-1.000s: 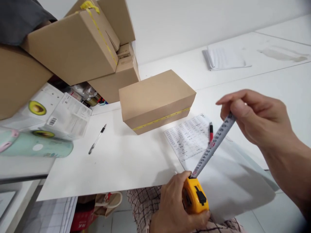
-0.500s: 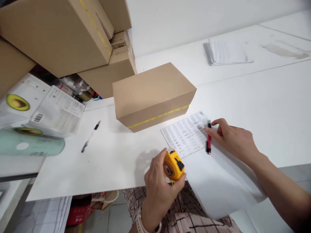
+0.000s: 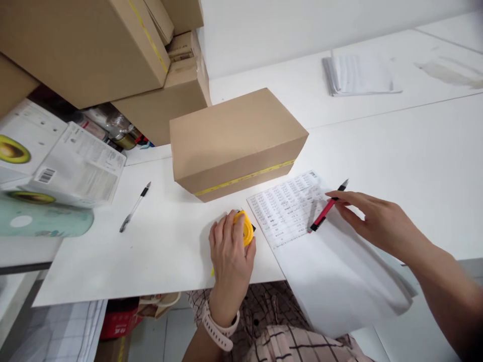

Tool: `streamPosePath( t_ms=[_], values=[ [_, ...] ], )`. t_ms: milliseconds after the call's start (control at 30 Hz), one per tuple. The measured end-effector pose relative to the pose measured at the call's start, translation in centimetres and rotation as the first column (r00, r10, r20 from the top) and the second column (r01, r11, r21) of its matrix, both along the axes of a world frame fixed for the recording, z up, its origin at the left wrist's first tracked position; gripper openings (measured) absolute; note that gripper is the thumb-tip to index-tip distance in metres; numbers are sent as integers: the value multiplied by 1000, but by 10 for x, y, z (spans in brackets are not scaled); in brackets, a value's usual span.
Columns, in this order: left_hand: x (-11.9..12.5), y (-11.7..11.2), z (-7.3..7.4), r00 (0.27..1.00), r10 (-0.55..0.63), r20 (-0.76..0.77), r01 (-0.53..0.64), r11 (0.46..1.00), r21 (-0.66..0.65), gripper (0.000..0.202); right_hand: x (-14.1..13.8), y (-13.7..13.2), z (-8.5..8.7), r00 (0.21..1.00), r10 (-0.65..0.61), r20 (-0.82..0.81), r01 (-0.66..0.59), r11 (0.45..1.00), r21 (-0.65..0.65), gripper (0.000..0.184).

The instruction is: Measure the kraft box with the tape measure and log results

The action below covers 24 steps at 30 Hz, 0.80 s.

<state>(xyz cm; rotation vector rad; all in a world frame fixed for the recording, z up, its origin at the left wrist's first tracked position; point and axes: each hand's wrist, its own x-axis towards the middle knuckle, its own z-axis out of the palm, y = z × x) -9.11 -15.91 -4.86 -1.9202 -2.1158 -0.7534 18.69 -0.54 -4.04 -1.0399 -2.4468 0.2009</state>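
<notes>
My left hand (image 3: 233, 251) is wrapped over a yellow tape measure (image 3: 247, 232), low over the white table near its front edge; part of the case is hidden under my fingers. Between the thumb and fingers of my right hand (image 3: 372, 213) is a red and black pen (image 3: 323, 215), tilted above the printed sheet (image 3: 283, 213). Rows of small print cover the sheet's upper part, while its blank lower part hangs past the table edge. A closed cardboard box (image 3: 237, 141) with yellow tape along its side stands just beyond both hands.
A clear pen with a black grip (image 3: 135, 207) lies at the left. Beyond it are white avocado-printed boxes (image 3: 81, 163), a green package (image 3: 49, 218) and large stacked cartons (image 3: 94, 50). A pile of papers (image 3: 362, 74) rests at the back right.
My left hand has turned over and moved left with the tape measure, down to the table. The red and black pen, lying on the sheet before, is now lifted in my right hand.
</notes>
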Motion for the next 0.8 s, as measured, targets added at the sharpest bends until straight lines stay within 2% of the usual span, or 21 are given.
streamPosePath(
  t_ms=[100, 133, 167, 233, 267, 300, 333, 367, 400, 433, 467, 500, 567, 633, 733, 800],
  values=[
    [24, -5, 4, 997, -42, 71, 33, 992, 119, 37, -4, -7, 0, 994, -80, -72, 87, 990, 110, 11],
    [36, -7, 5, 988, -102, 117, 86, 987, 138, 35, -7, -10, -2, 986, -121, -112, 134, 983, 122, 6],
    [48, -8, 5, 971, -181, 156, 160, 977, 138, 33, -11, -13, -3, 973, -160, -164, 180, 977, 118, 11],
    [72, -9, 0, 927, -330, 181, 323, 944, 68, 34, -22, -19, -6, 930, -228, -289, 236, 972, -7, 19],
    [81, -9, -4, 909, -381, 168, 385, 923, 11, 41, -28, -22, -7, 903, -251, -349, 213, 966, -144, 18],
    [88, -8, -9, 899, -413, 143, 423, 905, -50, 52, -35, -23, -6, 877, -269, -399, 145, 938, -314, 18],
    [92, -6, -14, 894, -432, 117, 444, 890, -107, 63, -43, -24, -4, 857, -283, -430, 46, 874, -484, 20],
    [93, -4, -19, 892, -442, 97, 452, 879, -155, 73, -50, -23, -2, 848, -295, -440, -52, 781, -622, 25],
    [92, -2, -24, 891, -446, 84, 454, 870, -193, 79, -56, -22, -1, 850, -298, -434, -127, 684, -718, 29],
    [88, -1, -26, 890, -449, 79, 455, 862, -223, 81, -62, -20, 1, 856, -298, -422, -167, 614, -771, 30],
    [83, 0, -28, 889, -452, 80, 456, 854, -249, 80, -67, -18, 2, 861, -304, -407, -173, 579, -797, 30],
    [78, 1, -28, 886, -455, 85, 460, 845, -271, 79, -71, -16, 1, 863, -317, -394, -158, 572, -805, 31],
    [68, 2, -25, 880, -463, 102, 471, 828, -303, 77, -76, -13, -3, 852, -338, -401, -134, 599, -789, 34],
    [62, 3, -21, 877, -464, 124, 478, 815, -327, 76, -79, -13, -10, 840, -330, -430, -146, 626, -766, 31],
    [60, 3, -17, 881, -448, 154, 473, 813, -341, 74, -81, -16, -18, 855, -276, -438, -181, 633, -752, 25],
    [60, 3, -17, 886, -436, 160, 464, 818, -341, 75, -83, -18, -21, 869, -265, -418, -156, 656, -738, 24]
  ],
)
